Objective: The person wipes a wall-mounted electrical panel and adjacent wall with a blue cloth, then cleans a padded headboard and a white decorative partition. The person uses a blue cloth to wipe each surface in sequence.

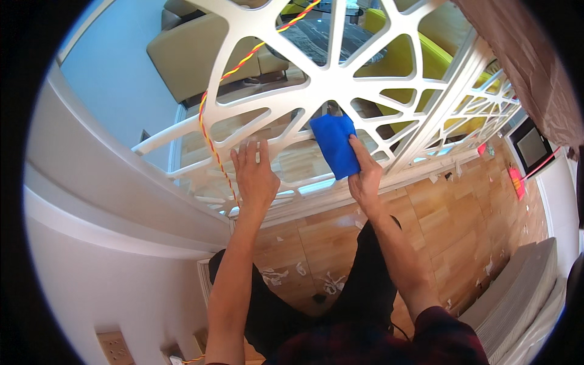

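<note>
A white lattice screen [328, 82] with web-like cut-outs stands in front of me. My right hand [367, 176] grips a bright blue cloth [336, 145] between thumb and fingers, against the lower middle of the screen. The fingers behind the cloth are hidden. To the left, my left hand [255, 176] is raised with its fingers stretched out. Its fingertips are at a white lattice bar; whether they press on it I cannot tell. Just left of that hand, a twisted red and yellow wire [210, 139] hangs down across the screen.
Beyond the screen are a beige sofa [188, 58], a dark table [331, 39] and yellow-green seating [429, 58]. Paper scraps [333, 283] litter the wooden floor [438, 231]. Stacked flat boards [517, 298] lean at lower right, near a red dustpan [516, 182]. A wall socket [115, 348] is at lower left.
</note>
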Demonstrator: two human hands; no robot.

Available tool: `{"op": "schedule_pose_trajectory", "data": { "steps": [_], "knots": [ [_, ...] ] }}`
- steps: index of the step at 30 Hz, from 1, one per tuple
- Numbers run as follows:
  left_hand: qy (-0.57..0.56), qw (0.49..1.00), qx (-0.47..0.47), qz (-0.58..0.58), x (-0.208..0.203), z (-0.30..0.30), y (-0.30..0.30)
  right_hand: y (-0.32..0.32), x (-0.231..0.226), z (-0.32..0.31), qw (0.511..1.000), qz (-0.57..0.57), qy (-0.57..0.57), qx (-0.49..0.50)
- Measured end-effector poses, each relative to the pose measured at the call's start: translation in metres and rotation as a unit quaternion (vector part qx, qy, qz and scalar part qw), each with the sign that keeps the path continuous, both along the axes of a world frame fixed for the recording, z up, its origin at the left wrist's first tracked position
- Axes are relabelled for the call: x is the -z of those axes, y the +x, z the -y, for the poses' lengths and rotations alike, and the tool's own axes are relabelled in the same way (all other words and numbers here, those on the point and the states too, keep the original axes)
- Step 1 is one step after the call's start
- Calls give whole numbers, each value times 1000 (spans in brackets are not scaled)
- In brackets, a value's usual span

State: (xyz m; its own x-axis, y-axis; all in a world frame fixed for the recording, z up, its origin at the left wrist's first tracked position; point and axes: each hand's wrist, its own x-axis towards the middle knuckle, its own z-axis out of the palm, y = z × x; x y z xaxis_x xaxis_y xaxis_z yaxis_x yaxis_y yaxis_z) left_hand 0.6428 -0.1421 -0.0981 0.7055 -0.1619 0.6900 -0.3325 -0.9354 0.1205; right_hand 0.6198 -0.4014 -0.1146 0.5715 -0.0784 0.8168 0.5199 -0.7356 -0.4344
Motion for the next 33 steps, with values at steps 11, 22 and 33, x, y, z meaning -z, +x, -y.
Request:
{"op": "schedule_pose_trajectory", "data": {
  "steps": [11,22,33],
  "knots": [
    [-420,890,130,-122,92,-29,-50,20,-10,-131,999,36,-22,6],
    [-676,737,5,10,75,-73,-49,32,7,-273,981,34,39,-187],
    [-667,714,-14,-210,101,-96,-26,37,5,-218,995,32,-5,-93]
  ]
}}
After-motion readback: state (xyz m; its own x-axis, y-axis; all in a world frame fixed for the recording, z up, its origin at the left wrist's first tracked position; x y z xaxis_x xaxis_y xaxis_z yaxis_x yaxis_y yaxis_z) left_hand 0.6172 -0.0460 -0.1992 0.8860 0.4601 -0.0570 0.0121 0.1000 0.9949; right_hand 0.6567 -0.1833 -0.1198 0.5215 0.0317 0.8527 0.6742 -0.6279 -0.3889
